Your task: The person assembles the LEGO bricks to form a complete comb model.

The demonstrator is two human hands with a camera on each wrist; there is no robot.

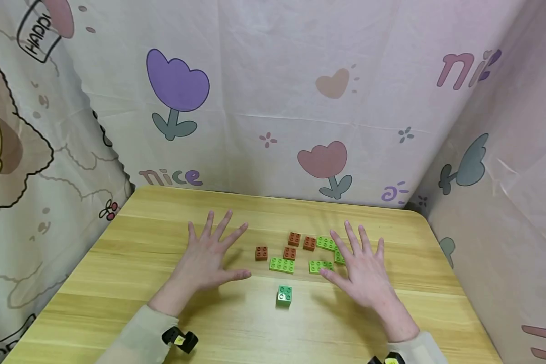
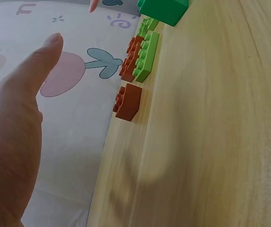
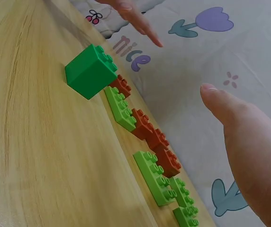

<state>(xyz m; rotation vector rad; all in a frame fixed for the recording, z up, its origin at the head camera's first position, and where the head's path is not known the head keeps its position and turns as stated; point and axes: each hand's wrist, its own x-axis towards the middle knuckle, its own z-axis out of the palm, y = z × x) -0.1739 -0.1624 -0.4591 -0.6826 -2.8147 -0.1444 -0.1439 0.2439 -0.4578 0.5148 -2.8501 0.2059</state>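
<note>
Both hands are held over the table with fingers spread, gripping nothing. My left hand (image 1: 205, 259) is left of the toy building bricks, nearest a reddish-brown brick (image 1: 261, 253). My right hand (image 1: 363, 270) hovers at the right side, partly covering light green bricks, one of them (image 1: 321, 267) by its thumb; whether it touches them I cannot tell. Between the hands, closer to me, stands a taller dark green brick (image 3: 90, 71). Behind it lie another light green brick (image 1: 282, 265) and several reddish-brown bricks, one (image 1: 294, 238) farthest back.
The wooden table (image 1: 132, 242) ends at a printed cloth (image 1: 255, 91) hanging behind it, with more cloth along the left and right sides. A small black device (image 1: 179, 339) is strapped on the left wrist, and another sits on the right.
</note>
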